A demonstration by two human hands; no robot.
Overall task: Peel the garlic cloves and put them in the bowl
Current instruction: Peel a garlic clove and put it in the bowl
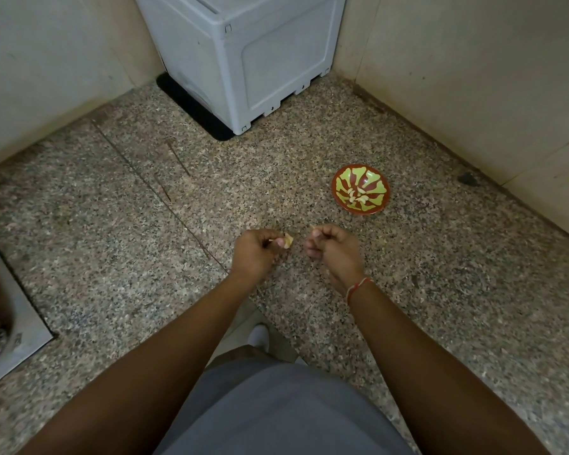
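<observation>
- Head view looks down on a speckled granite counter, both forearms reaching out over it.
- Left hand has its fingers curled, pinching a small pale yellowish garlic clove at the fingertips; the clove sticks out toward the right hand, its long axis roughly upright in the picture, though it is too small to judge finely.
- Papery skin seems partly lifted on the clove; its lower part is hidden behind the fingers.
- Right hand, with a red-and-white thread at the wrist, is curled too, pinching a thin pale scrap of peel that barely shows above the thumb.
- Both hands sit close together but apart, above the counter.
- Round red bowl with a yellow-green petal pattern stands beyond the right hand, holding several peeled whitish cloves heaped near its middle.
- Grey plastic box stands in the corner, its top cut off.
- Steel sink is cut off at the left edge, blurred.
</observation>
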